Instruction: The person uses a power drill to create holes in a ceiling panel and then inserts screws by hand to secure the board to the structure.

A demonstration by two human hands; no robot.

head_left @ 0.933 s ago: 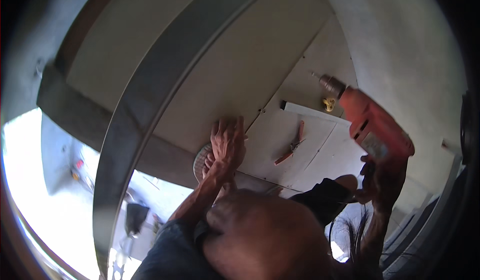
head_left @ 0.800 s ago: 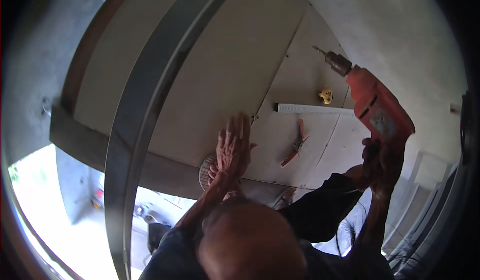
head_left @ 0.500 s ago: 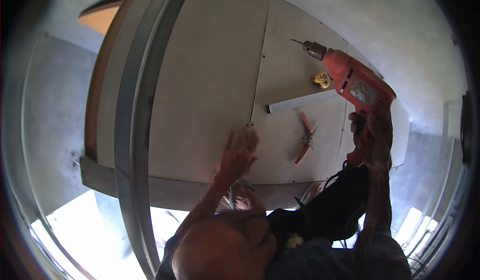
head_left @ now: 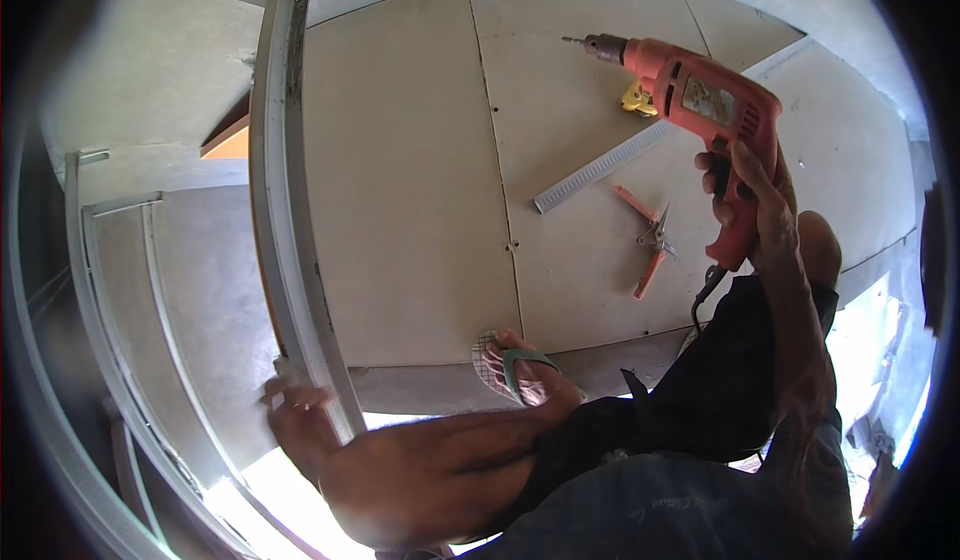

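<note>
Low at left, a left hand (head_left: 298, 415), blurred and half-curled, is reaching alongside a grey metal beam (head_left: 283, 180); whether it is holding anything cannot be told. At right, the right hand (head_left: 770, 205) is gripping a red drill (head_left: 712, 100) by its handle (head_left: 735, 246), fingers wrapped, the bit (head_left: 573, 40) pointing left. Beyond, orange-handled snips (head_left: 655, 245) are lying splayed on pale panels (head_left: 400, 180), a ridged metal strip (head_left: 600, 167) and yellow tape measure (head_left: 636, 100) resting farther off.

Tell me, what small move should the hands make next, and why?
Probably steady the beam with the left hand: that hand is at the beam's near end, though blur hides its grip, and the right hand is taken up by the drill.
</note>
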